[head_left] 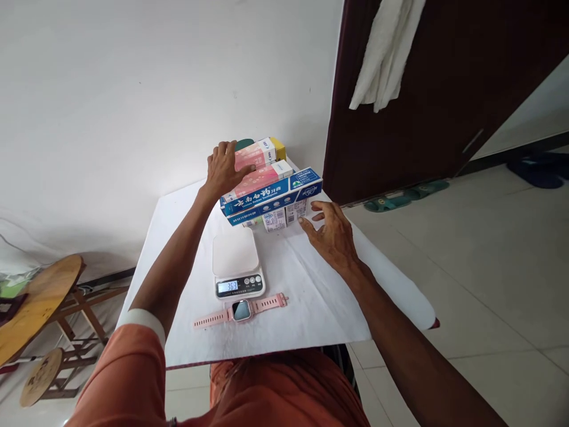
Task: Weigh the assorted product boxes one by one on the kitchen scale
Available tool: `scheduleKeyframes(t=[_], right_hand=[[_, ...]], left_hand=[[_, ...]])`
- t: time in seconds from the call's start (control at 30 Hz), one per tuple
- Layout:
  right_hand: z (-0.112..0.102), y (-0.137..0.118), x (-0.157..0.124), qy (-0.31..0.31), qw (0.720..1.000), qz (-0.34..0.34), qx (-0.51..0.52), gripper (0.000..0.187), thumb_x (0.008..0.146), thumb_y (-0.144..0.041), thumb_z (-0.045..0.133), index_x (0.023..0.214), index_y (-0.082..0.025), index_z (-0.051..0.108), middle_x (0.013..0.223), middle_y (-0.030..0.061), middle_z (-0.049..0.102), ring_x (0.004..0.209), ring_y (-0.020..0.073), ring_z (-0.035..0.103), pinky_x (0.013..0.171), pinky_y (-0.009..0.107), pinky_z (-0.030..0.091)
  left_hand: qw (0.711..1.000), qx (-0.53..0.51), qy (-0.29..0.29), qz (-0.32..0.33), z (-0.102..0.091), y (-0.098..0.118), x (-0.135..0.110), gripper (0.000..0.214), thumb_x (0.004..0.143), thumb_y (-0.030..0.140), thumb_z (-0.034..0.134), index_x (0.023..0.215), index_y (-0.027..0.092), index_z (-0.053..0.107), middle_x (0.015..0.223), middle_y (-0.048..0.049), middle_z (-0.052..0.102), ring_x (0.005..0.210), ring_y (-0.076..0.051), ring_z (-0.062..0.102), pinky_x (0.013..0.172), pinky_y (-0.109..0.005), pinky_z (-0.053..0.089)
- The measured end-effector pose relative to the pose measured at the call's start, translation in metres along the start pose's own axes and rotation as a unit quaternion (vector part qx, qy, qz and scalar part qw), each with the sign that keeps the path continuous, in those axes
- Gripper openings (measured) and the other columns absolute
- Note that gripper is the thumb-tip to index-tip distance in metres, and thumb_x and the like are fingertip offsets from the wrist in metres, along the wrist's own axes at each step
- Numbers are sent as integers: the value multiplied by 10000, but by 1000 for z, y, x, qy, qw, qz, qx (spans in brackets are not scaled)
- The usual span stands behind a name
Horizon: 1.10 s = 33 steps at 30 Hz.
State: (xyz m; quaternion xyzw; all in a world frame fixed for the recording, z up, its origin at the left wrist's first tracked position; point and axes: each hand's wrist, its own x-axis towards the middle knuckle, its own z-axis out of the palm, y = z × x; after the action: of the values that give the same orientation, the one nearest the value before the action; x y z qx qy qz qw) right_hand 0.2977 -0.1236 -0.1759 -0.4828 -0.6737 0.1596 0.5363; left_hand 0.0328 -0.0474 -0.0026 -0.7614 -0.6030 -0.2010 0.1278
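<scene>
My left hand (pixel 225 168) rests on top of a pink toothpaste box (pixel 262 178) in a stack of boxes at the table's far side, fingers curled over its near end. Below it lies a long blue toothpaste box (pixel 275 193) and smaller white cartons (pixel 280 217). My right hand (pixel 331 234) hovers open beside the stack's right end, fingers spread, touching nothing I can see. A white kitchen scale (pixel 237 262) reading 363 sits in the table's middle, with nothing on its pan. A pink smartwatch (pixel 242 310) lies flat in front of it.
The small table (pixel 320 302) wears a white cloth and stands against a white wall. A dark door (pixel 427 118) with a hanging white cloth is at the right, slippers (pixel 400 198) on the tiled floor. Folded wooden tables (pixel 35 308) stand at the left.
</scene>
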Motion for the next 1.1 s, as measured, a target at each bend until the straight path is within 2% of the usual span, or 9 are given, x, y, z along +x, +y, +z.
scheduleKeyframes(t=[0.13,0.27,0.4,0.57,0.67,0.73,0.8,0.9,1.1], right_hand=[[-1,0,0,3,1000,-1,-5,388,982,-600,559,1114,-240,615,1104,111,695,834,247,688,680,398,558],[-3,-1,-1,4,1000,-10,-17,343,997,-569,547,1064,-239,616,1075,107,699,812,238,686,709,400,558],[-4,-2,-1,3,1000,-10,-24,311,1004,-537,540,1040,-238,616,1065,105,699,802,230,688,716,394,559],[-3,-1,-1,3,1000,-14,-21,268,997,-495,547,1029,-237,616,1052,101,696,793,228,685,680,384,552],[-3,0,-2,6,1000,-14,-23,223,987,-462,563,1012,-246,613,1040,95,692,789,228,676,698,394,558],[-3,0,-2,8,1000,-8,-29,189,974,-440,586,1007,-255,610,1033,88,689,791,230,670,732,407,563],[-4,2,-3,5,999,2,-35,155,960,-411,607,1009,-264,604,1049,85,687,786,228,666,758,416,562],[-4,2,-3,-10,999,16,-43,123,928,-358,626,996,-260,594,1079,96,689,764,215,657,768,410,555],[-4,-2,-5,-39,997,8,-63,130,880,-318,627,968,-227,595,1028,121,708,762,200,651,778,380,551]], left_hand=[[997,-2,-77,-21,15,-18,27,691,837,704,746,1351,264,603,1293,-159,602,1276,-427,522,1106,-625,381],[996,-33,-70,-34,18,-20,30,577,853,604,765,1288,253,626,1258,-151,598,1267,-410,519,1083,-615,406],[996,-58,-42,-43,-1,-25,16,556,887,576,747,1286,218,602,1271,-156,595,1222,-362,546,1044,-545,455],[996,-81,29,-6,-59,-26,-52,571,871,622,769,1258,230,619,1171,-117,632,1096,-302,590,960,-463,515],[996,-83,13,12,-92,-15,-119,577,887,653,752,1279,249,629,1167,-94,650,1051,-272,607,923,-426,535],[997,-78,-8,10,-103,-5,-163,587,900,646,746,1321,258,616,1199,-89,652,1055,-266,613,922,-420,538],[996,-79,-44,6,-102,3,-199,579,918,628,737,1346,261,603,1227,-90,651,1084,-272,614,943,-429,533],[990,-90,-109,-1,-81,7,-234,529,958,588,705,1347,246,596,1248,-107,647,1143,-294,600,989,-462,509],[974,-96,-199,-37,-35,0,-246,477,982,481,704,1365,219,592,1259,-130,632,1159,-321,578,1029,-516,472]])
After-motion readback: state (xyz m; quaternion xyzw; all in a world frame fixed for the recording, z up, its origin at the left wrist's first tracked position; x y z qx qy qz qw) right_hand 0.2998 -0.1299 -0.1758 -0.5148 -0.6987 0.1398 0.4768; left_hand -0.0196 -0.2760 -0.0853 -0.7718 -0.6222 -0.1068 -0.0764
